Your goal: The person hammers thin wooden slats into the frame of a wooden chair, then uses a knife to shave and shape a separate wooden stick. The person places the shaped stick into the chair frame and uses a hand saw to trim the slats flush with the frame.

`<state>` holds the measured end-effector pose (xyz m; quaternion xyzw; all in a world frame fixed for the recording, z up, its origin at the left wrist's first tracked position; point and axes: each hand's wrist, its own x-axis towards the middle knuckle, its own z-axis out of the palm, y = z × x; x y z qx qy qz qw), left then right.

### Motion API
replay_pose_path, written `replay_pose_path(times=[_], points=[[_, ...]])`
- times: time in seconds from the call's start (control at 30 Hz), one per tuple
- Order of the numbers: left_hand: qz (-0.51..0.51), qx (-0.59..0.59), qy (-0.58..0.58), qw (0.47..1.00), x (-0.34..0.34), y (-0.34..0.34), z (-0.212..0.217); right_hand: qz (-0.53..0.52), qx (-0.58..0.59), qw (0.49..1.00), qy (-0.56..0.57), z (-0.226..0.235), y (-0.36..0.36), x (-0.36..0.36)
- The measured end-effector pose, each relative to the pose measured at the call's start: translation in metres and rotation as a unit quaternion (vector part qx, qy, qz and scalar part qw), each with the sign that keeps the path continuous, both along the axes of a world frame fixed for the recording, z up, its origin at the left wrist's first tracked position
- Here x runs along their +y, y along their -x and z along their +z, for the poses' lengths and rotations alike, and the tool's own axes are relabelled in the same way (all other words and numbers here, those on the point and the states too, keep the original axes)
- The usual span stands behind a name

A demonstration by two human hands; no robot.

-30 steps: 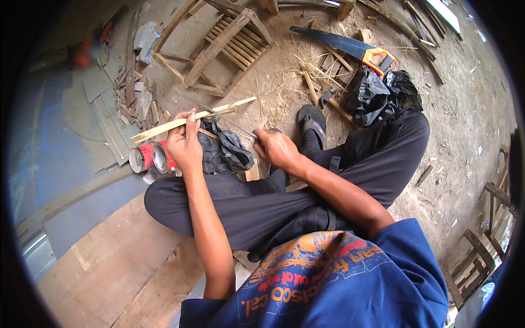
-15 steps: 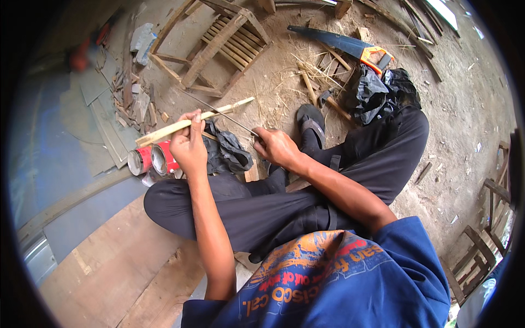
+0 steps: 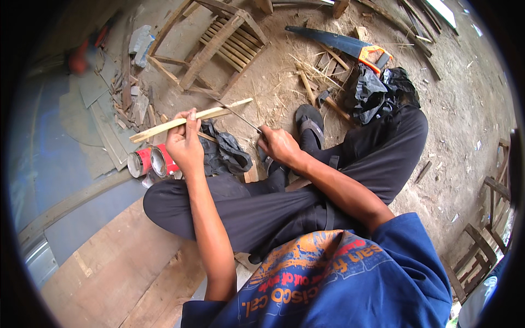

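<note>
Red cans [image 3: 170, 159] near left hand [image 3: 185, 138]

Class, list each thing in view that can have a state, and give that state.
Pale wood strip: in one piece, held by left hand
Thin tool: held by right hand, crossing the strip
Saw: lying unheld
Black plastic: crumpled
Slatted wooden frame: unheld
Red cans: side by side; upright or tipped unclear

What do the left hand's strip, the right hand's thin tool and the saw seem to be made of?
Strip: probably bare wood or bamboo; it looks pale and matte.
Thin tool: likely metal, being slim, straight and dark; finish unclear.
Saw: blade probably metal, dark blue as if coated; handle likely plastic, bright orange and black.
</note>
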<state>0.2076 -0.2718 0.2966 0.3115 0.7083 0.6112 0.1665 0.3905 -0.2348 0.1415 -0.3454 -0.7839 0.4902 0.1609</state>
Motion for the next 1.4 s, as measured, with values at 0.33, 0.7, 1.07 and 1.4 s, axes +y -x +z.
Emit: replay_pose_path(times=[0.33,0.7,1.07,1.4], points=[[0.005,-0.006,-0.003,1.000,0.002,0.012,-0.003,-0.023,-0.092,0.995,0.035,-0.055,0.000,-0.001],[0.028,-0.004,0.006,1.000,0.009,0.026,-0.004,-0.028,-0.154,0.985,0.074,-0.083,-0.005,-0.004],[0.028,-0.001,0.009,1.000,0.008,0.026,0.000,0.003,-0.057,0.995,0.082,-0.031,-0.003,0.000],[0.041,-0.002,0.013,0.999,0.003,0.036,-0.003,-0.031,-0.115,0.988,0.094,-0.074,-0.004,-0.007]])
